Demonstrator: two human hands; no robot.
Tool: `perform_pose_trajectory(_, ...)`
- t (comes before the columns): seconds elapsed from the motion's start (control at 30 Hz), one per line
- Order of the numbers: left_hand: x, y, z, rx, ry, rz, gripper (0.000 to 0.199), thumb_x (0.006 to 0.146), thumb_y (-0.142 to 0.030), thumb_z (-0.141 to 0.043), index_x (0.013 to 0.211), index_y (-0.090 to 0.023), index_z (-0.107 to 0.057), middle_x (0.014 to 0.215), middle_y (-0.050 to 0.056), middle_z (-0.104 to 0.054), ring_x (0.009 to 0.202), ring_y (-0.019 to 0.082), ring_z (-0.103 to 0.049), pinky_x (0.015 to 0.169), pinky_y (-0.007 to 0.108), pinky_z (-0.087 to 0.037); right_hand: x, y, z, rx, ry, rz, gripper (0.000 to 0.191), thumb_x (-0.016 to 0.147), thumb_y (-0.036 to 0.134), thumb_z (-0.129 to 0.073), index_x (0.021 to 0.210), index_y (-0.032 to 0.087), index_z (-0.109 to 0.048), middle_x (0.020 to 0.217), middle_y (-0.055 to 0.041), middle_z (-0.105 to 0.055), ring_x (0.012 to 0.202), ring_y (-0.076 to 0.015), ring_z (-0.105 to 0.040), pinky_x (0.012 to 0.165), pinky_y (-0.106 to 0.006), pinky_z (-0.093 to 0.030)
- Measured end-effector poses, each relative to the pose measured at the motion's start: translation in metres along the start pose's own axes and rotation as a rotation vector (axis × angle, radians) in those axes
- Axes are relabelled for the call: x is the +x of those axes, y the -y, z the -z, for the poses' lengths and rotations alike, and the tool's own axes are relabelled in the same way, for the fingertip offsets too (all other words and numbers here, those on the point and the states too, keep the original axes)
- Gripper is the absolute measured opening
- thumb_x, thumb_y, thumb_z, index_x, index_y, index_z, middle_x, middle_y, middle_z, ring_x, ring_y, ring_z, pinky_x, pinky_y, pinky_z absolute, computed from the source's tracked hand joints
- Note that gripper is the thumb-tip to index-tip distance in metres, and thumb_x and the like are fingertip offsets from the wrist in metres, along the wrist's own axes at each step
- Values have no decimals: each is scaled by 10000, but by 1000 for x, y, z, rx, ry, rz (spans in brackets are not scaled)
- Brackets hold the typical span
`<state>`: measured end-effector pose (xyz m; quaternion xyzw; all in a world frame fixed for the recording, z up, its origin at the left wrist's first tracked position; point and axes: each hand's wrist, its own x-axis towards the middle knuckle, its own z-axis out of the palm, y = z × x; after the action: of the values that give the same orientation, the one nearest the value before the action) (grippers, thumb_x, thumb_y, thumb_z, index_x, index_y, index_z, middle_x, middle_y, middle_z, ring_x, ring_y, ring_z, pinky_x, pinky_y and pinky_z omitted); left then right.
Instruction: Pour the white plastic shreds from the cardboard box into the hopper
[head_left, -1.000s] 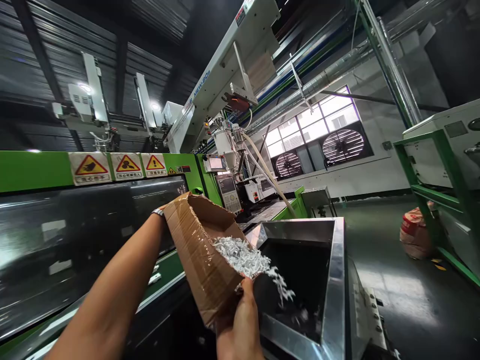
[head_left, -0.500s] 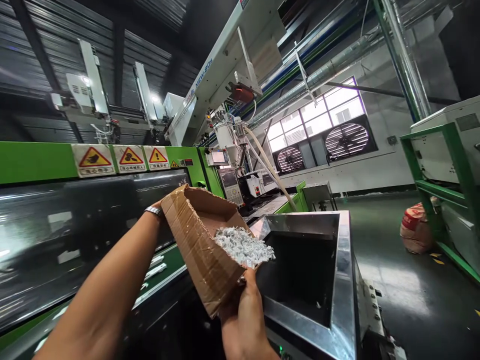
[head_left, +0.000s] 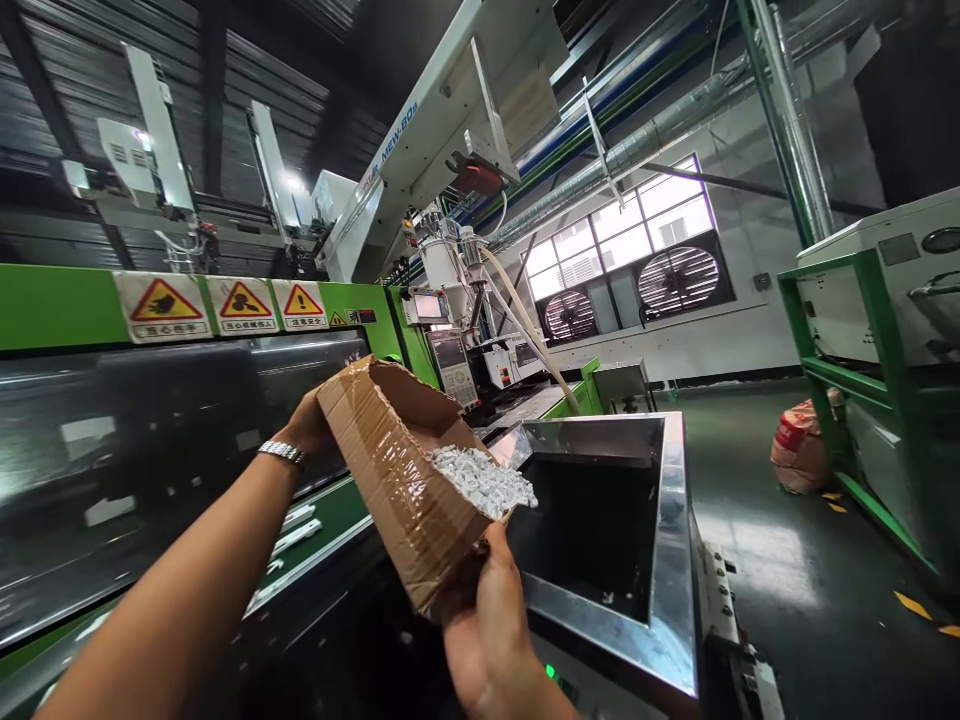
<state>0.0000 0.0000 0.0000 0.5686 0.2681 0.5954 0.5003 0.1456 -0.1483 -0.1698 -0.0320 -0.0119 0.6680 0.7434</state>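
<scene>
Fingers: both hands grasp the box, right hand [head_left: 484, 625] under its lower front corner, left hand [head_left: 309, 425] at its raised back edge.
Box [head_left: 394, 480]: cardboard, taped, tilted down toward the hopper, open end at the rim.
Scraps [head_left: 480, 480]: white plastic bits heaped at the box's low end, just above the opening.
Hopper [head_left: 679, 560]: shiny steel, dark inside, a few bits at the bottom.
Watch [head_left: 281, 452]: on the left wrist.
Machine [head_left: 52, 305]: green, behind the left arm, with warning signs.

Left arm extended forward and upward, bare forearm, wristband at wrist, left hand [head_left: 309, 425] gripping at the raised far end, right hand [head_left: 484, 625] low in centre, palm up, fingers curled, thumb [head_left: 501, 552] pressed up at the near lower corner.
</scene>
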Motion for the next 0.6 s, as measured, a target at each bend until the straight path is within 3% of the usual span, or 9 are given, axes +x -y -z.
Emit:
perform_pose_trajectory(0.2,-6,5,-6,-36,-16,9,323,947,-298,-355,860,-121,-610,660,3,-630,543,121,-582,542,264,-492,4,-2,0,7,8,-6,323,888,438,-495,1128,228,-544,963,-11,-695,914,-173,-644,849,-356,-503)
perform_pose_trajectory(0.37,-6,6,-20,-74,25,-35,342,944,-255,-290,909,-126,-605,801,30,-675,673,140,-630,647,285,-520,3,-4,0,-8,7,8,298,858,489,-539,1037,252,-550,916,22,-691,853,-151,-645,827,-333,-501)
perform_pose_trajectory(0.6,2,5,-27,-73,63,-25,297,860,-225,-374,916,-168,-660,736,39,-697,598,169,-636,615,263,-541,2,3,-8,-37,-1,17,225,923,400,-411,913,225,-552,802,15,-698,769,-162,-660,740,-330,-519)
